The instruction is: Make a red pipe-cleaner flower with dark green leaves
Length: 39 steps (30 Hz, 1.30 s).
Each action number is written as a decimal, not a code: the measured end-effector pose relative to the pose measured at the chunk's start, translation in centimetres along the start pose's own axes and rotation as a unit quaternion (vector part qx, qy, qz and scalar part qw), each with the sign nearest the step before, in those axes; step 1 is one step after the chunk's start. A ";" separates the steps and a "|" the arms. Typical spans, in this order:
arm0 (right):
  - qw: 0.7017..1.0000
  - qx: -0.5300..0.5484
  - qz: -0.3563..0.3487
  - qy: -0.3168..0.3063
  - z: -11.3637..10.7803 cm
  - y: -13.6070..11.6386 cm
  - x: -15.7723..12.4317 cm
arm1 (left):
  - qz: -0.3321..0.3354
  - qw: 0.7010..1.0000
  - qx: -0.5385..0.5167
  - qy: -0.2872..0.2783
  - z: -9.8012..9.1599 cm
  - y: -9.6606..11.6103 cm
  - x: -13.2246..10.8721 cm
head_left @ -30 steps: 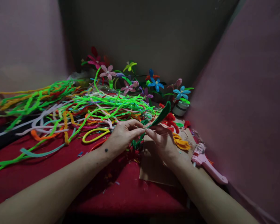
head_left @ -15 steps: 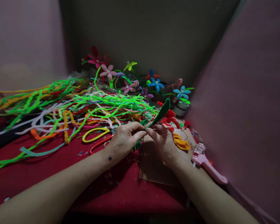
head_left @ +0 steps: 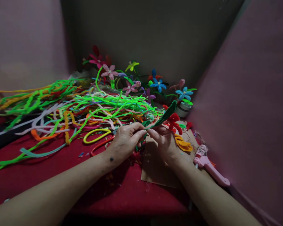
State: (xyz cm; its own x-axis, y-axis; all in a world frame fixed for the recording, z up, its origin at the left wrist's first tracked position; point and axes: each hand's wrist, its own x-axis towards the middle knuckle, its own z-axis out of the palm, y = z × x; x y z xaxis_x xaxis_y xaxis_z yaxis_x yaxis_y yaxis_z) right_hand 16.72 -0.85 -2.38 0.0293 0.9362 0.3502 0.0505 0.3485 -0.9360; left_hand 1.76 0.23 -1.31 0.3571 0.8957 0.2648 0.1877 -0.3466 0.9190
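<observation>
My left hand (head_left: 126, 141) and my right hand (head_left: 164, 142) meet at their fingertips over a brown cardboard sheet (head_left: 155, 168). Both pinch the base of a dark green pipe-cleaner leaf (head_left: 166, 113), which slants up and to the right. A red pipe-cleaner flower (head_left: 174, 121) sits just behind the leaf. Dark green stem pieces hang below the pinch, partly hidden by my fingers.
A big tangle of coloured pipe cleaners (head_left: 85, 108) covers the red cloth (head_left: 122, 194) to the left. Finished pipe-cleaner flowers (head_left: 155, 84) stand at the back by a small white jar (head_left: 182, 109). A pink glue gun (head_left: 208, 164) lies at the right. Walls close in on both sides.
The green leaf has tilted and shifted slightly to the right as my fingers work its base. Both hands stay in nearly the same place.
</observation>
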 end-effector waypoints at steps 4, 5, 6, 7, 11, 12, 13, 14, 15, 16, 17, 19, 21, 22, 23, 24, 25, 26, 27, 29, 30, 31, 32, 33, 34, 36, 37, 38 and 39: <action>0.999 0.024 0.017 0.021 0.0 0.2 0.0 | -0.068 0.992 -0.104 -0.034 0.1 0.9 0.2; 0.999 0.034 0.020 0.024 0.0 0.2 -0.1 | -0.082 0.988 -0.122 -0.037 0.1 1.0 0.3; 0.999 0.044 0.018 0.024 0.0 0.2 -0.1 | -0.092 0.986 -0.137 -0.038 0.1 1.1 0.4; 0.998 0.051 0.015 0.020 0.1 0.2 -0.1 | -0.100 0.983 -0.151 -0.040 0.1 1.2 0.5; 0.998 0.057 0.015 0.011 0.2 -0.2 -0.3 | -0.116 0.964 -0.228 -0.071 -0.1 0.7 0.7; 0.998 0.065 0.021 0.010 0.2 -0.2 -0.3 | -0.119 0.955 -0.256 -0.086 -0.1 0.5 0.7; 0.997 0.077 0.024 0.009 0.2 -0.3 -0.3 | -0.124 0.945 -0.286 -0.100 -0.2 0.3 0.7; 0.996 0.092 0.023 0.005 0.2 -0.3 -0.3 | -0.131 0.933 -0.315 -0.116 -0.2 0.1 0.7; 0.994 0.109 0.020 0.000 0.3 -0.3 -0.2 | -0.141 0.920 -0.340 -0.132 -0.2 0.0 0.7; 0.992 0.128 0.020 -0.004 0.3 -0.2 -0.2 | -0.151 0.909 -0.361 -0.146 -0.2 -0.1 0.7; 0.989 0.144 0.023 -0.003 0.3 -0.2 -0.2 | -0.160 0.900 -0.374 -0.158 -0.2 -0.2 0.8; 0.984 0.175 0.041 0.005 0.4 -0.2 -0.3 | -0.169 0.890 -0.385 -0.173 -0.2 -0.2 0.8; 0.979 0.195 0.057 0.011 0.5 -0.3 -0.3 | -0.167 0.891 -0.383 -0.175 -0.2 -0.2 0.8; 0.978 0.200 0.060 0.011 0.5 -0.4 -0.3 | -0.165 0.894 -0.379 -0.174 -0.2 -0.1 0.8; 0.977 0.202 0.063 0.008 0.6 -0.4 -0.4 | -0.162 0.897 -0.374 -0.173 -0.2 -0.1 0.7; 0.977 0.201 0.064 0.003 0.5 -0.5 -0.4 | -0.157 0.902 -0.364 -0.171 -0.2 0.0 0.7; 0.978 0.197 0.067 -0.003 0.5 -0.6 -0.4 | -0.148 0.910 -0.347 -0.169 -0.2 0.1 0.7; 0.979 0.189 0.070 -0.007 0.5 -0.6 -0.4 | -0.139 0.922 -0.321 -0.166 -0.2 0.3 0.7; 0.981 0.181 0.073 -0.011 0.4 -0.6 -0.4 | -0.129 0.937 -0.284 -0.157 -0.1 0.4 0.6; 0.983 0.170 0.075 -0.003 0.4 -0.5 -0.3 | -0.095 0.974 -0.177 -0.109 0.0 0.5 0.5; 0.983 0.169 0.075 0.004 0.3 -0.4 -0.3 | -0.066 0.989 -0.109 -0.071 0.1 0.5 0.3; 0.983 0.168 0.076 0.012 0.4 -0.4 -0.3 | -0.029 0.999 -0.035 -0.029 0.2 0.4 0.2; 0.983 0.166 0.077 0.020 0.4 -0.3 -0.3 | 0.013 0.999 0.039 0.010 0.4 0.2 0.1; 0.983 0.161 0.079 0.027 0.4 -0.2 -0.4 | 0.054 0.992 0.103 0.039 0.5 0.0 -0.1; 0.984 0.157 0.080 0.035 0.5 -0.1 -0.4 | 0.087 0.983 0.154 0.057 0.6 -0.3 -0.2; 0.985 0.141 0.080 0.052 0.7 -0.1 -0.4 | 0.126 0.969 0.204 0.061 0.6 -0.5 -0.3; 0.987 0.132 0.076 0.055 0.7 -0.2 -0.5 | 0.137 0.967 0.209 0.055 0.6 -0.6 -0.3; 0.988 0.126 0.071 0.052 0.8 -0.2 -0.5 | 0.142 0.967 0.206 0.048 0.6 -0.5 -0.3; 0.990 0.119 0.068 0.047 0.8 -0.3 -0.5 | 0.141 0.969 0.199 0.041 0.5 -0.4 -0.3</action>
State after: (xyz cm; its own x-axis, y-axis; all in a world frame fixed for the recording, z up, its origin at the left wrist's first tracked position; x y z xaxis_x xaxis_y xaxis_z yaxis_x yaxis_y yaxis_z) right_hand 15.90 -1.39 -2.28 0.1125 0.9706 0.2127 -0.1959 0.2316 -0.9529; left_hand 2.03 0.00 -1.87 0.3748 0.7628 0.5269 0.4368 -0.6466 0.6254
